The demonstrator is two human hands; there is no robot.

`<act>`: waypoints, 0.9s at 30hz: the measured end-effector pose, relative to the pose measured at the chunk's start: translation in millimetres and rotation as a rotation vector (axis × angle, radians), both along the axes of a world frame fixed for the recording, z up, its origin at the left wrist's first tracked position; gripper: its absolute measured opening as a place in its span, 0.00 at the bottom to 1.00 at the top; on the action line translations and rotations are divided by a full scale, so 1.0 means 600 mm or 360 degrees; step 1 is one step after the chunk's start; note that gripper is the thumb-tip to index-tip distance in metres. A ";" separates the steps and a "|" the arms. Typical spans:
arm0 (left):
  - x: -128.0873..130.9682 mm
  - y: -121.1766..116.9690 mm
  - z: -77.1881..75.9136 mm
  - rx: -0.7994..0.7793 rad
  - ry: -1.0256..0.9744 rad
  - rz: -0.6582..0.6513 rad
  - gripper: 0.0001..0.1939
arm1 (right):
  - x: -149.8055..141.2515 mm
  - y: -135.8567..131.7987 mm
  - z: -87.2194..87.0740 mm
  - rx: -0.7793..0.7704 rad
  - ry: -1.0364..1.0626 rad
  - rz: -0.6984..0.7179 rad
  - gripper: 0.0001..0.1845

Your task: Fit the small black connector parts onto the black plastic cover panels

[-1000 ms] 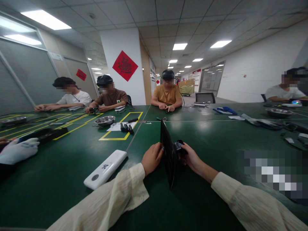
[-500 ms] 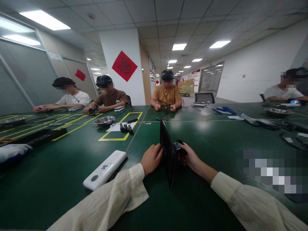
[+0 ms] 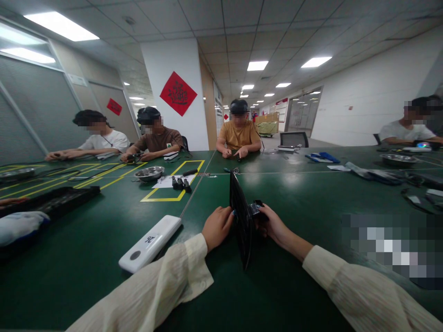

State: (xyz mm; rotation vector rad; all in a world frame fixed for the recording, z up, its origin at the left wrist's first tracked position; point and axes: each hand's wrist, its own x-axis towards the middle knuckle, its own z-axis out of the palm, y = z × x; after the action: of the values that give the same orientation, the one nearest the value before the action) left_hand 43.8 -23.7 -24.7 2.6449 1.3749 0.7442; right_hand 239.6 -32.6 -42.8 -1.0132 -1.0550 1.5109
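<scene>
A thin black panel (image 3: 239, 221) stands on edge, seen nearly side-on, between my two hands. My left hand (image 3: 218, 227) is at its left face, fingers curled in and closed around something small, with a speck of blue at the fingertips. What they pinch is mostly hidden. On the panel's other side, my right hand (image 3: 273, 223) grips a small black bracket-like part (image 3: 255, 208) with a shiny face, which sits against the panel. The thumb lies over the part's top; the other fingers are partly hidden behind the panel and the part.
Left of my forearm lies a white power bank (image 3: 150, 244) marked 26. Beyond it are a metal bowl (image 3: 149, 173), white paper and several black parts (image 3: 182, 184). A black tray (image 3: 58, 200) lies far left. Co-workers sit around the green table (image 3: 297, 203); blue-grey gloves lie right.
My hands and the panel keep almost the same place. At far left the black tray has shifted slightly right. The co-worker opposite has moved a hand inward over a small dark object.
</scene>
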 end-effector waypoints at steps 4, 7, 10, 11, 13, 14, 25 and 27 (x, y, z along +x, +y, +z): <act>0.000 -0.001 0.001 -0.0014 0.0004 -0.0028 0.16 | 0.000 0.001 -0.001 -0.0003 -0.0018 -0.0007 0.18; 0.000 -0.003 0.003 -0.0018 0.0017 -0.0055 0.16 | 0.000 0.002 -0.003 -0.0007 -0.0030 -0.0014 0.17; 0.000 -0.004 0.005 -0.0045 0.0028 -0.0078 0.17 | 0.000 0.003 -0.003 0.0001 -0.0027 -0.0021 0.17; 0.000 -0.004 0.005 -0.0051 0.0028 -0.0084 0.18 | 0.000 0.002 -0.003 0.0003 -0.0025 -0.0023 0.17; 0.000 -0.004 0.006 -0.0058 0.0032 -0.0099 0.19 | 0.000 0.001 -0.002 0.0005 -0.0021 -0.0023 0.17; 0.000 -0.003 0.005 -0.0061 0.0037 -0.0102 0.19 | 0.000 0.000 -0.001 0.0002 -0.0022 -0.0020 0.18; -0.002 0.003 -0.018 -0.0063 -0.0119 0.0024 0.13 | 0.001 0.003 -0.003 -0.0001 -0.0024 -0.0008 0.20; -0.002 0.004 -0.018 -0.0058 -0.0142 0.0007 0.13 | 0.001 0.002 -0.002 -0.0001 -0.0023 -0.0004 0.20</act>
State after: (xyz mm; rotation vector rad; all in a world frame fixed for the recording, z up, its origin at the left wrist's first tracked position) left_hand 42.7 -21.6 -35.7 2.5484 1.3590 0.8190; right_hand 240.3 -31.2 -44.3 -1.0267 -1.0629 1.5037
